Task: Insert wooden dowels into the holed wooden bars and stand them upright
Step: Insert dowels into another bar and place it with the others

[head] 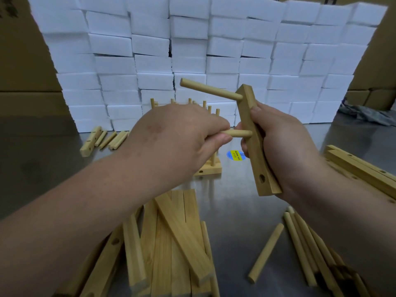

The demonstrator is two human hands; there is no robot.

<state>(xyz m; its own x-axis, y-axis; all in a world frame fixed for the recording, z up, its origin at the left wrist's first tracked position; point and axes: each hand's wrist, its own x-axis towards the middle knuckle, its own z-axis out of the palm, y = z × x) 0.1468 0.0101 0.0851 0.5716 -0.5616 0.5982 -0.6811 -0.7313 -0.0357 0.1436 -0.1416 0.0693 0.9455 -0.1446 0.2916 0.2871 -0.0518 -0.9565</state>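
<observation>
A wall of white foam blocks (192, 50) closes off the back, with brown cardboard boxes (21, 61) on either side. In front of it we see a grey metal tabletop (235, 211).

Above the tabletop the right hand (285, 142) grips a holed bar (252, 133), held nearly upright in the air with the fingers wrapped round it. An upper dowel (211, 90) already sits in the bar's top hole and juts out to the left. The left hand (177, 138) pinches a second dowel (240, 133) between thumb and curled fingers, its tip at the bar's middle hole. We cannot tell how far in it is. The lowest hole (261, 179) is empty.

Beyond the left hand, and partly hidden by it, finished bars (211, 168) stand with their dowels pointing up. Farther to its left a small group (102, 139) of one bar and a few dowels lies flat.

Under the left forearm we see a pile of bars (171, 243). Under the right wrist are loose dowels (304, 243), with a single dowel (265, 252) lying apart from them. To the right of the right hand is a stack of holed bars (360, 168).

Between the hands, down on the tabletop, we make out a blue and yellow sticker (235, 155). A grey cloth (368, 114) lies beyond the right hand.
</observation>
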